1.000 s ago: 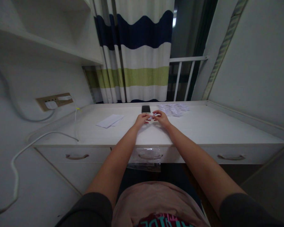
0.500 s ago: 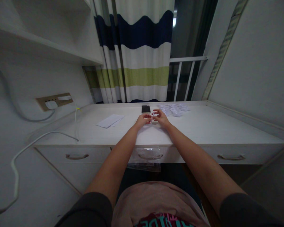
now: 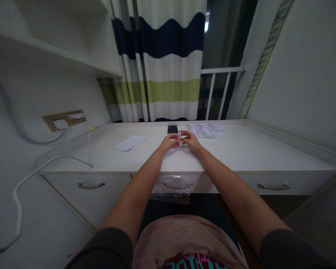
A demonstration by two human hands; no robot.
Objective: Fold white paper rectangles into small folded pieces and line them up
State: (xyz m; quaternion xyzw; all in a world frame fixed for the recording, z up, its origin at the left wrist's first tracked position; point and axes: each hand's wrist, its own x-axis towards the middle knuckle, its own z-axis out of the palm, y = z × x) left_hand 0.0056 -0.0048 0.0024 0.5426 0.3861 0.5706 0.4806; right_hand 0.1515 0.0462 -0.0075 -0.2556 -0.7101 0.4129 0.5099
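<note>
Closer together than a second ago, the person's two hands now meet at the middle of the white desk [image 3: 240, 151], the gap between their fingertips all but gone. The left hand [image 3: 169, 142] and the right hand [image 3: 190, 140] pinch a small white paper piece [image 3: 180, 138] between them. It stands just above the desktop, caught between thumbs and forefingers. The fingers of both hands are curled in tight around it, with the other fingers tucked low toward the desk surface. How the paper is folded is too small to tell.

Just behind the hands lies a dark smartphone [image 3: 173, 129], flat and screen up, near but not touching them. To its right, at the back of the desk, sits a loose pile of white paper pieces [image 3: 205, 129] — well apart from the right hand. Left of the hands, flat white sheets [image 3: 130, 143] lie overlapped.

A white cable [image 3: 49, 161] trails off the desk's left end. A striped curtain [image 3: 168, 63] hangs behind the desk — white, navy and green. Below the desktop edge, clear plastic [image 3: 173, 186] hangs at the middle drawer.
</note>
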